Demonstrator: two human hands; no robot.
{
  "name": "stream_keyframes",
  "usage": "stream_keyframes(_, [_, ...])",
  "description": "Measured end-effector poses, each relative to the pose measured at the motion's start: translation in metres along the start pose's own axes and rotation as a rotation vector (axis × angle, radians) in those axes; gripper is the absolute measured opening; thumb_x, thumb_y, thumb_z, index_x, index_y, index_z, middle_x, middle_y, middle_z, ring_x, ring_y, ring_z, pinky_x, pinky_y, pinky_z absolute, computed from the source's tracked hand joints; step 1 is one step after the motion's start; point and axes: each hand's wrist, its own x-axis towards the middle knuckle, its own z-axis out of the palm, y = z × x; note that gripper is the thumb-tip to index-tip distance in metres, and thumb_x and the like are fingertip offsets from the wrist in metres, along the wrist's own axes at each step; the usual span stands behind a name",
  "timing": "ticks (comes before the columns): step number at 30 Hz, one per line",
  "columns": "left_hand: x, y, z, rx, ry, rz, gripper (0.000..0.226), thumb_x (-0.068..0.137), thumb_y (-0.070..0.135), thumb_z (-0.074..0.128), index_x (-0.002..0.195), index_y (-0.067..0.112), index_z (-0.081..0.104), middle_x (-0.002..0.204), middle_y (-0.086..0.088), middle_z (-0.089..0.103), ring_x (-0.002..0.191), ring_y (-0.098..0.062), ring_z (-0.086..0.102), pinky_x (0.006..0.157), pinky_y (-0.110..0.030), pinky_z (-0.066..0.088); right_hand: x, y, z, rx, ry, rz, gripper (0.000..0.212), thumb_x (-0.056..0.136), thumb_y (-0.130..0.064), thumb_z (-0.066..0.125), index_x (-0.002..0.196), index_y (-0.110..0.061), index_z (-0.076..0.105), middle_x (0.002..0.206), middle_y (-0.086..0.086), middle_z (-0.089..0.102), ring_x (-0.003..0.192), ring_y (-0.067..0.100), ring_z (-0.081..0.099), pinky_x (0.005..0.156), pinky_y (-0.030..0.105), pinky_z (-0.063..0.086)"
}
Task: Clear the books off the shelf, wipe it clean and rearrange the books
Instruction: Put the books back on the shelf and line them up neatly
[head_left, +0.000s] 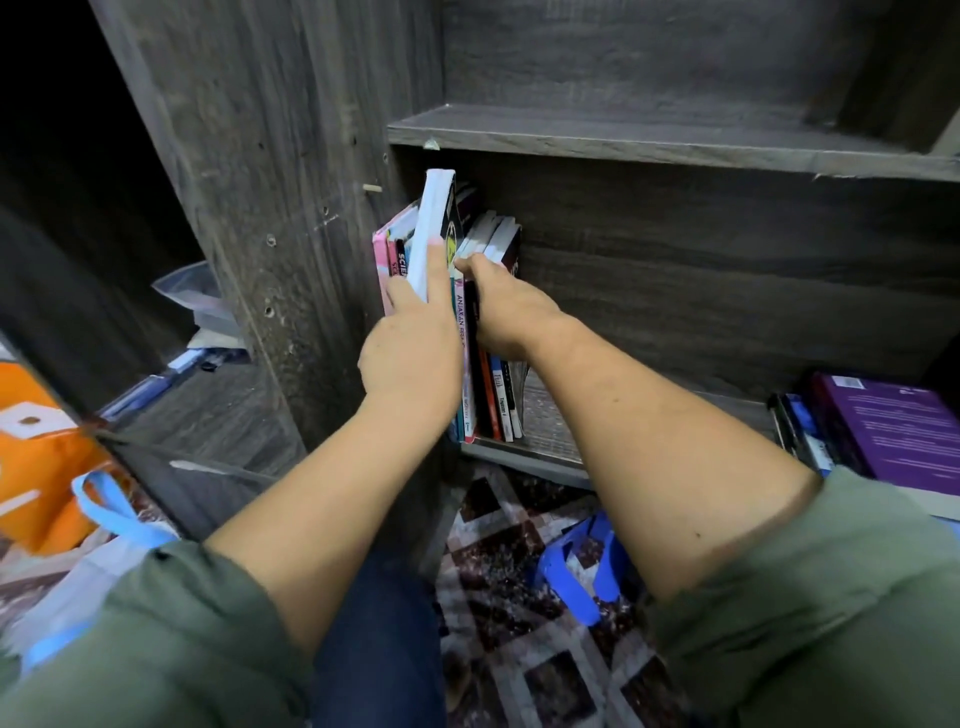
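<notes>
The dark wood-grain shelf (550, 436) carries a row of upright books (493, 400) packed at its left end against the side panel (311, 208), one white-edged book (434, 218) rising above them. At its right end a purple book (893, 431) lies flat atop a low stack.

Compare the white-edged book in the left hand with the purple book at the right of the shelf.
Pose: the white-edged book stands upright, raised above the row of books; the purple book lies flat, cover up.
Contact: the left hand holds the white-edged book; nothing touches the purple book.
Place: the white-edged book is at the left end of the lower shelf, the purple book at its right end.
Shared: both are in that same compartment.
</notes>
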Motion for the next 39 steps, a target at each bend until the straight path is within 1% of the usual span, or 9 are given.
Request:
stream_keyframes(8, [-0.026,-0.013,0.0,-0.079,-0.082,-0.039,0.092,0.089,0.01,0.054,0.151,0.034,-0.01,0.114,-0.015,0.039,0.067,-0.027,0.04,0.06,-0.039,0.036,-0.002,-0.005,-0.003,-0.023,0.008,0.011,0.059,0.085,-0.021,0.054,0.138,-0.036,0.031,0.135,0.003,0.045,0.112,0.027,0.056,0.088,0.04,0.045])
stream_keyframes(14, [-0.025,-0.013,0.005,-0.164,-0.061,-0.099,0.091,0.095,0.011,0.052,0.149,0.038,-0.015,0.096,-0.012,0.039,0.088,-0.041,0.058,0.063,-0.042,0.036,-0.003,-0.007,-0.001,-0.021,0.001,0.018,0.063,0.085,-0.023,0.056,0.141,-0.036,0.029,0.14,0.003,0.043,0.116,0.027,0.054,0.091,0.041,0.045])
stream_keyframes(21, [-0.026,-0.033,-0.004,-0.207,-0.071,-0.03,0.093,0.093,0.012,0.053,0.146,0.049,-0.014,0.094,-0.009,0.044,0.084,-0.039,0.056,0.065,-0.039,0.036,-0.002,-0.012,-0.009,-0.037,-0.016,0.004,0.061,0.087,-0.027,0.059,0.141,-0.026,0.032,0.14,0.003,0.046,0.121,0.025,0.051,0.094,0.038,0.043])
stream_keyframes(24, [-0.032,-0.037,-0.019,-0.141,-0.142,-0.03,0.095,0.09,0.012,0.057,0.148,0.049,-0.007,0.088,-0.006,0.041,0.079,-0.034,0.049,0.066,-0.038,0.036,-0.002,-0.018,-0.015,-0.045,-0.041,0.005,0.076,0.086,-0.02,0.056,0.151,-0.027,0.018,0.148,0.006,0.041,0.124,0.029,0.051,0.096,0.036,0.042])
stream_keyframes(26, [-0.039,-0.04,-0.03,-0.12,-0.165,-0.039,0.094,0.088,0.011,0.057,0.148,0.05,-0.003,0.085,-0.007,0.042,0.075,-0.031,0.043,0.065,-0.037,0.038,-0.001,-0.023,-0.016,-0.04,-0.077,-0.009,0.093,0.084,-0.011,0.053,0.153,-0.037,-0.003,0.146,0.01,0.042,0.112,0.03,0.056,0.087,0.033,0.044])
stream_keyframes(28, [-0.046,-0.045,-0.036,-0.103,-0.147,-0.011,0.094,0.087,0.009,0.057,0.148,0.051,-0.001,0.081,-0.006,0.041,0.072,-0.03,0.043,0.064,-0.037,0.038,0.0,-0.03,-0.014,-0.026,-0.117,-0.038,0.098,0.083,-0.007,0.051,0.15,-0.042,-0.01,0.139,0.013,0.048,0.101,0.029,0.058,0.084,0.034,0.046])
stream_keyframes(31, [-0.056,-0.05,-0.042,-0.059,-0.152,0.012,0.094,0.086,0.008,0.057,0.148,0.05,0.0,0.079,-0.006,0.038,0.073,-0.032,0.046,0.062,-0.037,0.038,0.002,-0.037,-0.007,0.03,-0.134,-0.067,0.095,0.082,-0.011,0.052,0.149,-0.048,-0.005,0.143,0.012,0.044,0.12,0.033,0.053,0.103,0.039,0.042])
stream_keyframes(33, [-0.059,-0.054,-0.042,-0.045,-0.168,-0.002,0.091,0.086,0.01,0.056,0.149,0.049,0.002,0.079,-0.005,0.037,0.073,-0.031,0.043,0.063,-0.037,0.038,0.003,-0.038,-0.002,0.076,-0.124,-0.07,0.092,0.082,-0.012,0.053,0.149,-0.049,0.001,0.142,0.012,0.044,0.122,0.033,0.052,0.105,0.04,0.04])
stream_keyframes(39, [-0.058,-0.059,-0.043,-0.055,-0.166,-0.008,0.089,0.087,0.014,0.059,0.151,0.046,0.005,0.087,-0.008,0.044,0.09,-0.039,0.058,0.065,-0.036,0.038,-0.003,-0.03,-0.006,0.145,0.043,-0.068,0.065,0.087,-0.021,0.049,0.145,-0.033,0.023,0.131,0.014,0.053,0.109,0.034,0.056,0.082,0.03,0.037])
